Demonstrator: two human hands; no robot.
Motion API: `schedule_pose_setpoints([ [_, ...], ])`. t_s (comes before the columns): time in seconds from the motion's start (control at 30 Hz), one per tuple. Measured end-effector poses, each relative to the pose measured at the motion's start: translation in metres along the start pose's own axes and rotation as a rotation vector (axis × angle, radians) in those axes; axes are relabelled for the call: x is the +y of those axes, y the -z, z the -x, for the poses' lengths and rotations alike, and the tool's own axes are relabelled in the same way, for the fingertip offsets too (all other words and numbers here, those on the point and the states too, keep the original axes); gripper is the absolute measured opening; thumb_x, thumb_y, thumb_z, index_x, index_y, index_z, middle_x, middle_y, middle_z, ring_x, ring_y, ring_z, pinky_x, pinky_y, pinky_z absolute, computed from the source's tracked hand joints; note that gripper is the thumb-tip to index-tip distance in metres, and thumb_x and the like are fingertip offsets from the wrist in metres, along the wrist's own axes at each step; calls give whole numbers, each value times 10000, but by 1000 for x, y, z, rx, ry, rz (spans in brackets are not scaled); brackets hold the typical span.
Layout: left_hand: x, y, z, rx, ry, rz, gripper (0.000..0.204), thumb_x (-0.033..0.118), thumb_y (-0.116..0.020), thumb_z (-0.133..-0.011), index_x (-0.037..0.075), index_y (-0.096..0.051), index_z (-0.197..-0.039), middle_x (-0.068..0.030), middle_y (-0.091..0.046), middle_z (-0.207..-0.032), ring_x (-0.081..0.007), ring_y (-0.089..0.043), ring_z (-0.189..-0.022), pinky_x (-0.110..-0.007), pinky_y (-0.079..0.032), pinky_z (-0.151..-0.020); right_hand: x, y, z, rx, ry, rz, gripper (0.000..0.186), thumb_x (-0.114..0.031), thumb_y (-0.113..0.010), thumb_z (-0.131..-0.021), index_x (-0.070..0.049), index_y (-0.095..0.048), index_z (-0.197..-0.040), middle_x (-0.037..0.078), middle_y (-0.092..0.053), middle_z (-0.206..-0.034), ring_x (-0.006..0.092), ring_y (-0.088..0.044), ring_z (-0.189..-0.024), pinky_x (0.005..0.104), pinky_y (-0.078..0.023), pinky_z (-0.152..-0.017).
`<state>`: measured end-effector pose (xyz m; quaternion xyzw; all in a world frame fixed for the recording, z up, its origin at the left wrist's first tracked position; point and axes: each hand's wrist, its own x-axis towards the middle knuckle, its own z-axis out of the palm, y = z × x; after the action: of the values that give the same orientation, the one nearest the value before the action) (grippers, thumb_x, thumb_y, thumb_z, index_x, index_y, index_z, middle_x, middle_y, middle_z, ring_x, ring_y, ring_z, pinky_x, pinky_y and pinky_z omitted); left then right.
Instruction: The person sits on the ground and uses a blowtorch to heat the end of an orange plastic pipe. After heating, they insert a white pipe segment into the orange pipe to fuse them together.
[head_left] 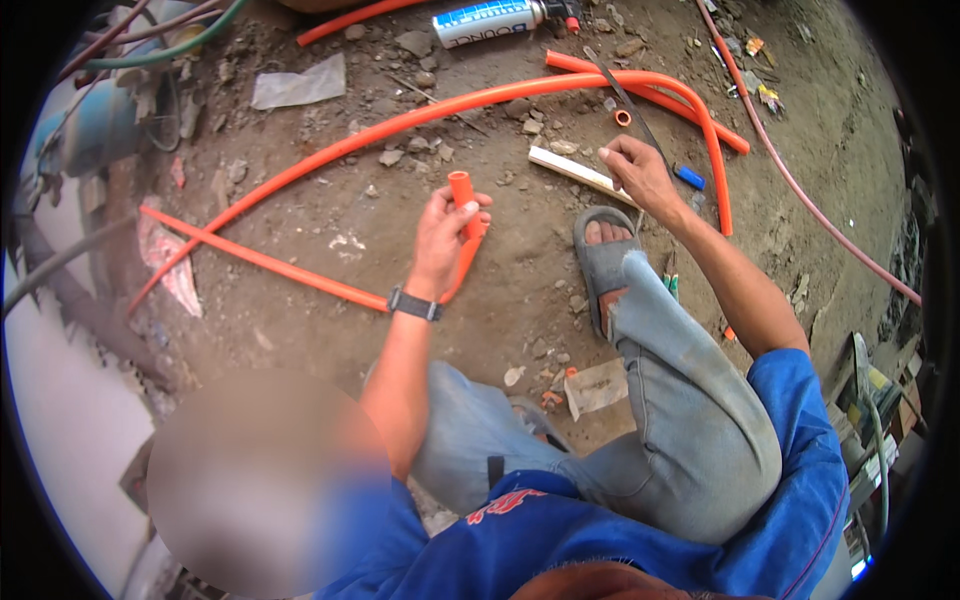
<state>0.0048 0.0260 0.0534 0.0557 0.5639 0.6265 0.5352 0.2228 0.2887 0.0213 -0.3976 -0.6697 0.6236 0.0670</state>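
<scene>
My left hand (445, 228) is closed round the upright open end of an orange plastic pipe (461, 188). Below the grip the pipe bends, passes behind my wrist and runs off along the ground to the left. My right hand (641, 178) is raised with curled fingers above a white strip (570, 170); whatever its fingertips pinch, if anything, is hidden. Just beyond it lies a thin dark blade-like strip (630, 105), with a blue piece (690, 178) near its lower end. A short cut orange ring (623, 118) rests on the dirt beside the strip.
A long curved orange pipe (400, 122) arches over the ground, crossing another straight orange length (725, 135). A spray can (488, 22) lies at the far side. A pink hose (780, 165) runs along the right. Stones and plastic scraps (300, 82) litter the dirt.
</scene>
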Motion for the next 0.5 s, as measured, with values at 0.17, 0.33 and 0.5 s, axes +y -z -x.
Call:
schedule_pose_setpoints([
  [0.17,0,-4,-5,87,-25,-127,368,112,-662,-992,18,-517,-1317,-112,-677,-1141,-171,-674,-955,-340,-571,-882,-2,6,3,-52,-6,137,288,-277,-647,-1020,-26,-622,-879,-28,-540,-674,72,-500,-593,276,-398,-533],
  [0.33,-3,3,-26,150,-15,-362,343,177,-682,-1014,29,-589,-1308,-70,-691,-1105,-134,-674,-981,-328,-571,-865,4,31,-14,-18,30,222,311,-317,-663,-996,-20,-662,-908,21,-565,-647,116,-541,-602,333,-444,-570],
  [0.5,-5,4,-38,190,-80,-509,375,189,-697,-1004,1,-616,-1319,-56,-725,-1059,-123,-671,-910,-301,-555,-806,-35,57,-41,141,180,279,342,-344,-661,-997,-15,-691,-908,41,-595,-682,114,-564,-630,329,-460,-583],
])
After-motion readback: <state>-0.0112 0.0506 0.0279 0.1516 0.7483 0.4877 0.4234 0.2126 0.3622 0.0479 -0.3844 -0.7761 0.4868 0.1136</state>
